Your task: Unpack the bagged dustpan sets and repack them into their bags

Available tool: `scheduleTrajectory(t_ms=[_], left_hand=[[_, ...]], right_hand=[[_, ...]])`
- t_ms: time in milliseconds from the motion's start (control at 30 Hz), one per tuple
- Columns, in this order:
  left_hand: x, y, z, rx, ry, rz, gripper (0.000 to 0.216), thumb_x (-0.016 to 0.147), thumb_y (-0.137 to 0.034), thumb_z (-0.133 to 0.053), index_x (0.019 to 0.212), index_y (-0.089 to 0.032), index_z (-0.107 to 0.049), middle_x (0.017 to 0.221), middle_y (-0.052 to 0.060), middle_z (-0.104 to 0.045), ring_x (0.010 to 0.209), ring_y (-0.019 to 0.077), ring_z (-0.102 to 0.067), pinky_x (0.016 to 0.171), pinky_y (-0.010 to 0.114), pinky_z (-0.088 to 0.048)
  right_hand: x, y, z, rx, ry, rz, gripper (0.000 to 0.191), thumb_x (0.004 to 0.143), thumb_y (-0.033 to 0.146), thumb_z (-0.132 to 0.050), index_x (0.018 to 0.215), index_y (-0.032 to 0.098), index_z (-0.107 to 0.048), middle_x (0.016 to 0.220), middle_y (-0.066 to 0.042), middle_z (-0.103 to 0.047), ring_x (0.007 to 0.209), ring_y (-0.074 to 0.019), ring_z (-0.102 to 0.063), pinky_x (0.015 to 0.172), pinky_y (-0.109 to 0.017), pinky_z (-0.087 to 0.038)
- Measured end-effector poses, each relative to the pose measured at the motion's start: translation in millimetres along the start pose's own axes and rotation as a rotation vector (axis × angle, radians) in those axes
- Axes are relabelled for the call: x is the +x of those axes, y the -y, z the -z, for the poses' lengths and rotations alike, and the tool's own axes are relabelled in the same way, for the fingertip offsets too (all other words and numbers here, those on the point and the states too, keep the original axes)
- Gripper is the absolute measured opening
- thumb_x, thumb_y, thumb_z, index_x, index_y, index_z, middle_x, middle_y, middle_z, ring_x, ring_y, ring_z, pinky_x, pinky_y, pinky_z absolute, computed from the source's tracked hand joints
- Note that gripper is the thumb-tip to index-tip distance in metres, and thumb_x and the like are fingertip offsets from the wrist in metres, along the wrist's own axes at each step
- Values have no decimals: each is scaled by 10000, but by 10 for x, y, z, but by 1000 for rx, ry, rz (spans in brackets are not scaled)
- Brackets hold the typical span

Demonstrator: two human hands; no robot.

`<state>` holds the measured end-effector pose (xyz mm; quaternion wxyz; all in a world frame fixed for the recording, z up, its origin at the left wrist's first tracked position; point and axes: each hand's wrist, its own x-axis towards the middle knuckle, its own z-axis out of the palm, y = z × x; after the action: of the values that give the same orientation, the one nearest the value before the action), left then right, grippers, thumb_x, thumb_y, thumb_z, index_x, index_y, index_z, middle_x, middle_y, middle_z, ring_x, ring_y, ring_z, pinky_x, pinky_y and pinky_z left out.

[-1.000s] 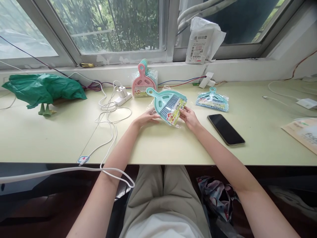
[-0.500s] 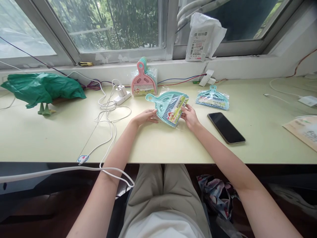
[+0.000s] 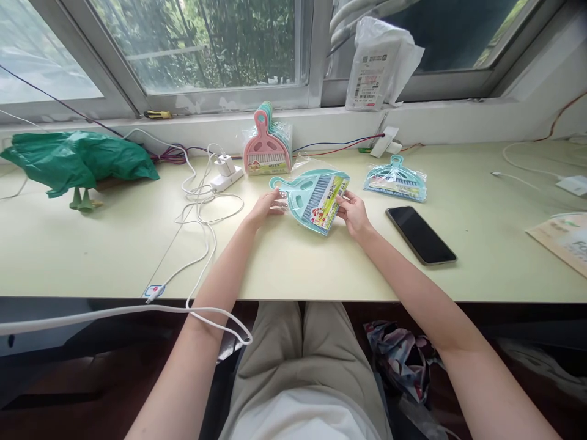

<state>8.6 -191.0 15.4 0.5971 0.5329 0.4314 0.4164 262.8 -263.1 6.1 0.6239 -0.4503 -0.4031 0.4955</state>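
A turquoise mini dustpan and brush set (image 3: 308, 197) is held just above the table, tilted, its handle toward the left. It sits in a clear plastic bag (image 3: 283, 198) with a printed label (image 3: 329, 203) facing up. My right hand (image 3: 353, 212) grips the brush end, thumb on the label and fingers beneath. Below the handle, my left hand (image 3: 265, 208) has its fingers closed at the loose plastic of the bag. Another wrapped turquoise dustpan set (image 3: 395, 182) lies to the right. Behind, several wrapped sets lean upright against the wall, a pink dustpan set (image 3: 266, 146) in front.
A black phone (image 3: 420, 235) lies right of my hands. White cables (image 3: 202, 214) and a power strip (image 3: 227, 178) are on the left, near a green plastic bag (image 3: 82, 160). A white package (image 3: 373, 70) stands on the sill; a paper envelope (image 3: 562, 238) lies far right.
My left hand has slid up and left, from the dustpan's side toward the handle and the loose plastic. The dustpan set has turned slightly flatter; my right hand stays on the brush end.
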Motion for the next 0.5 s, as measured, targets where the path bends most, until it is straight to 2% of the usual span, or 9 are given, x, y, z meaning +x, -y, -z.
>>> scheduleTrajectory(t_ms=[100, 200, 367, 500], left_hand=[[41, -6, 59, 32, -151, -97, 477, 814, -543, -592, 1144, -200, -622, 1203, 109, -634, 915, 183, -657, 658, 258, -529], [37, -51, 100, 94, -227, -229, 460, 829, -509, -579, 1197, -235, -617, 1232, 81, -639, 989, 179, -641, 707, 245, -512], [-49, -133, 23, 260, -281, -438, 389, 770, -510, -655, 966, -184, -737, 1029, 80, -724, 973, 181, -646, 840, 261, -479], [-70, -123, -41, 320, -239, -417, 367, 698, -490, -736, 857, -160, -748, 928, 85, -734, 817, 168, -653, 753, 263, -483]], right_hand=[[16, 10, 47, 10, -8, -3, 336, 725, 368, -741, 994, 215, -612, 883, -18, -741, 743, -173, -707, 736, -350, -601], [22, 10, 67, -2, 16, -13, 352, 705, 379, -760, 989, 217, -628, 872, -16, -744, 731, -175, -705, 712, -345, -605], [-17, 8, 14, -54, 124, -47, 420, 659, 415, -796, 1000, 209, -663, 889, -36, -746, 748, -182, -701, 690, -333, -593], [-53, 14, -27, -67, 186, -56, 468, 635, 439, -813, 1020, 210, -677, 895, -44, -745, 769, -185, -696, 697, -334, -584]])
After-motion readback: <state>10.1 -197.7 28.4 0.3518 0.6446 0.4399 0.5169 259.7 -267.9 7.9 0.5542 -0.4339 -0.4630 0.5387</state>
